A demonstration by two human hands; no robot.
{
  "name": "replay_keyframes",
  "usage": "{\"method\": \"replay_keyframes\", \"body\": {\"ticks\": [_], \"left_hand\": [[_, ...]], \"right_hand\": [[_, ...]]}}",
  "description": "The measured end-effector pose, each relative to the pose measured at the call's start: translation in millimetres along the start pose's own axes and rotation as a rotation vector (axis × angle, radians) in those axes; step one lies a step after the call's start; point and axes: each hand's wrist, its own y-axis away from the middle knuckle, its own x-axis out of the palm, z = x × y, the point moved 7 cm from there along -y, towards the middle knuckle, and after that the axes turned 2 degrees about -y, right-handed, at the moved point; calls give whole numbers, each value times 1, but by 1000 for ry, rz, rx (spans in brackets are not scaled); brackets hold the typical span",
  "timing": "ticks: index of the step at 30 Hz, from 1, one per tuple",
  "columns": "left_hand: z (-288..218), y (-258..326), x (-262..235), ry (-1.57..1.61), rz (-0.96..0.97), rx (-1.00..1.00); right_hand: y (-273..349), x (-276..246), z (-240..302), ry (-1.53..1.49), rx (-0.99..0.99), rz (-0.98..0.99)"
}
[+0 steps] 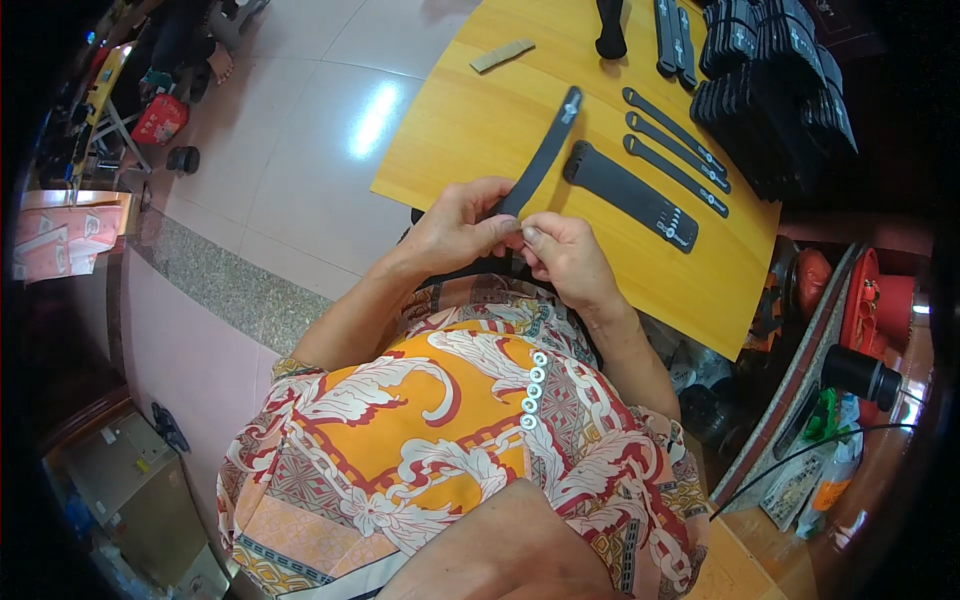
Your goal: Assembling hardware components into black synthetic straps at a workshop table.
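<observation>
A long black strap (pixel 545 150), looking like a hook-and-loop cable tie with a printed rounded tip, slants up over the table's near edge. My left hand (pixel 465 225) is closed around its lower end. Against the left fingertips, my right hand (pixel 570 255) pinches at that same end; the fingers hide the end itself. Just right of the held strap lies a flat stack of black straps (pixel 625 195). Beyond it, three single black straps (pixel 685 135) are laid out side by side, each with a slotted head and a pale print.
Bundled black straps (pixel 755 110) are piled at the table's far right. More straps (pixel 675 40) and a black strap end (pixel 610 35) lie at the far edge. A tan strip (pixel 502 56) rests on the yellow table (pixel 440 150). Right of the table stands a cluttered shelf (pixel 790 400).
</observation>
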Motion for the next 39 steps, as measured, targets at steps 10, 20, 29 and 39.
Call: {"method": "replay_keyframes", "body": {"ticks": [10,20,29,39], "left_hand": [[4,-25,-2,36,120,-66],[1,-35,0,-147,-189,180],[-4,-31,4,-293,-322,269],[-1,-28,6,-175,-188,169]], "right_hand": [[4,-3,45,492,-381,91],[11,0,31,438,-258,-131],[24,6,26,344,-239,-236],[25,1,35,514,-267,-122]]}}
